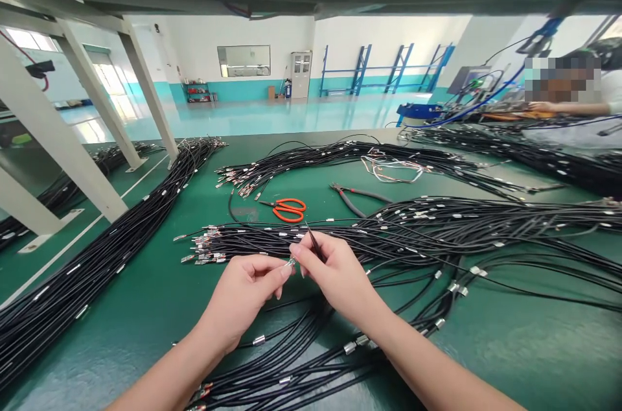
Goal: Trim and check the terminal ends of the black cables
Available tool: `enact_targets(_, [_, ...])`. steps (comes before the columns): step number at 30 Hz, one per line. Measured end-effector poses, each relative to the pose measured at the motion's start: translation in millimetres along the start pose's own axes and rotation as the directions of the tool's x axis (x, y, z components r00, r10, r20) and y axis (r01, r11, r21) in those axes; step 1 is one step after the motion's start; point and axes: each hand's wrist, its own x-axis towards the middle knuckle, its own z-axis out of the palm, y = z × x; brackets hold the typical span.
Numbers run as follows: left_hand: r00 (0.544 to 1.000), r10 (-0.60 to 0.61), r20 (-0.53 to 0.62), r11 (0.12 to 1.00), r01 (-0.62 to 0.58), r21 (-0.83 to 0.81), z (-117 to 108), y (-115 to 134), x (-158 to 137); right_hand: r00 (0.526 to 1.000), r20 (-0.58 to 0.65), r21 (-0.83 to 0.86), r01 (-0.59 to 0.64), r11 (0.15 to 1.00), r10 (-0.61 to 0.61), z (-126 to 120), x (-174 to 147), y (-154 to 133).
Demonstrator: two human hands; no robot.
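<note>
My left hand (250, 291) pinches a small shiny connector (291, 262) at a cable's end between thumb and forefinger. Meeting it from the other side, my right hand (335, 268) has its thumb and forefinger closed at the same connector. A dark pointed tool, apparently tweezers (315, 244), is tucked in that right hand, its thin tip pointing up and away. Fingers hide most of the connector and the cable behind it. Just beyond both hands lies a bundle of black cables (267, 241) with metal-tipped ends; more black cables (311, 333) run beneath my wrists.
Orange-handled scissors (290, 210) and cutting pliers (357, 197) lie behind the near bundle on the green table (160, 307). Further cable bundles (160, 203) stretch left and back. White frame posts (146, 90) rise at left. A co-worker's arm (568, 108) reaches in at far right.
</note>
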Motion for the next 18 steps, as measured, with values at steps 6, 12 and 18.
enact_targets(6, [0.997,-0.062,0.035,0.993,0.065,-0.099,-3.7,-5.7,-0.2,0.998,-0.031,-0.027,-0.053,0.998,0.052,-0.5,2.1,7.0])
enact_targets(12, [1.000,-0.011,0.003,0.994,0.011,-0.106,-0.4,-4.7,-0.2,0.999,-0.032,-0.044,-0.033,0.998,0.032,1.1,2.6,5.5])
enact_targets(18, [1.000,0.002,0.003,0.999,-0.002,-0.050,-1.5,-6.3,0.3,0.999,0.034,-0.140,0.001,0.990,0.004,-0.6,2.7,3.1])
